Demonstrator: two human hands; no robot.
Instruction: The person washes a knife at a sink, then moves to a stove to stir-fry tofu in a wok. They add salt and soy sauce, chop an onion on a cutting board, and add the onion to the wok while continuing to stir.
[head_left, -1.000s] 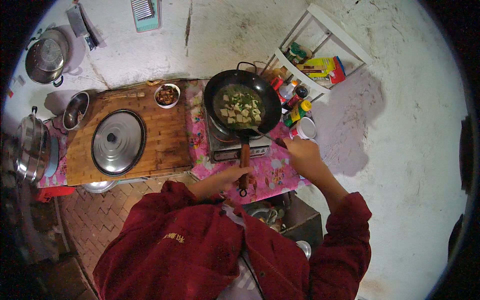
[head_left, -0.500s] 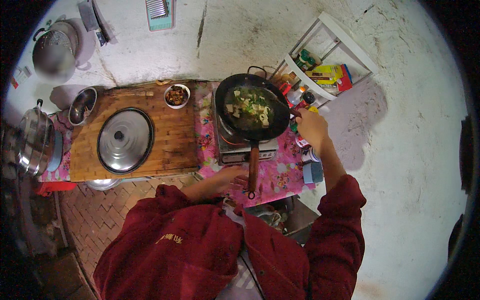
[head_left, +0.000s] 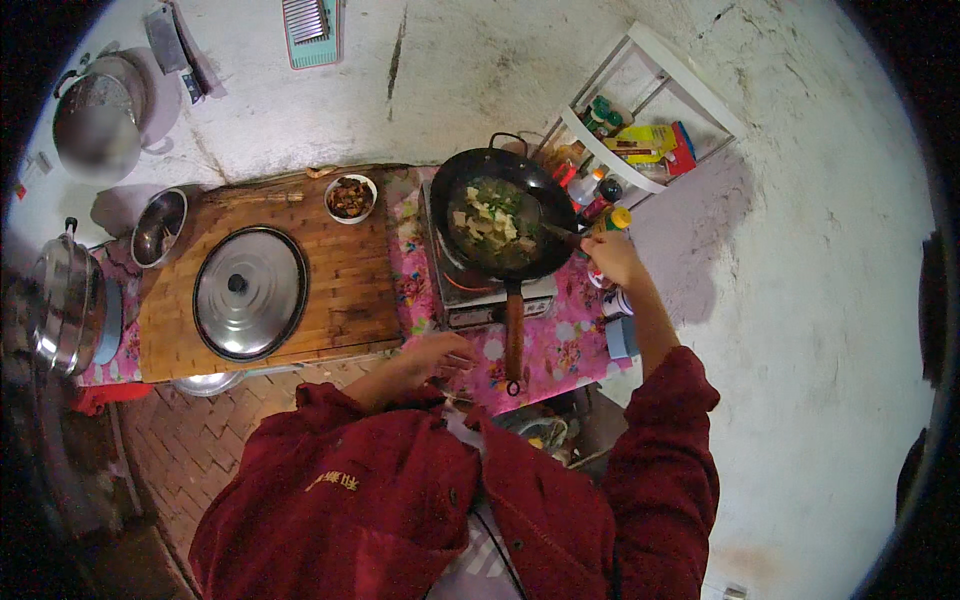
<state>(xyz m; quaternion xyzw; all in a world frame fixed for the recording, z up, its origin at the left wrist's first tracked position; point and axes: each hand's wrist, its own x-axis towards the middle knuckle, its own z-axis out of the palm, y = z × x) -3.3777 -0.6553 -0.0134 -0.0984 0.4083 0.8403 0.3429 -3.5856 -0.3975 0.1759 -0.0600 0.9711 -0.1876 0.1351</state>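
A black wok [head_left: 550,195] sits on a portable stove [head_left: 470,312], its wooden handle [head_left: 513,345] pointing toward me. In it lies a wet dish of pale flat pieces with chopped greens [head_left: 492,222]. My right hand [head_left: 612,255] grips the dark handle of a cooking spatula [head_left: 566,236] that reaches in over the wok's right rim; its head is hard to make out against the food. Left of the wooden handle, my left hand [head_left: 437,355] hovers by the table's front edge, fingers loosely stretched and nothing in them.
A wooden board [head_left: 350,290] on the left carries a metal lid [head_left: 250,320] and a white bowl of dark food [head_left: 351,198]. Behind my right hand stand bottles [head_left: 608,190] and a white corner shelf [head_left: 690,75]. A blue-grey block [head_left: 622,338] sits at the table's right edge.
The spatula and my right hand have moved slightly down and left, and the food has shifted in the wok. My left hand has drawn left, away from the wok handle.
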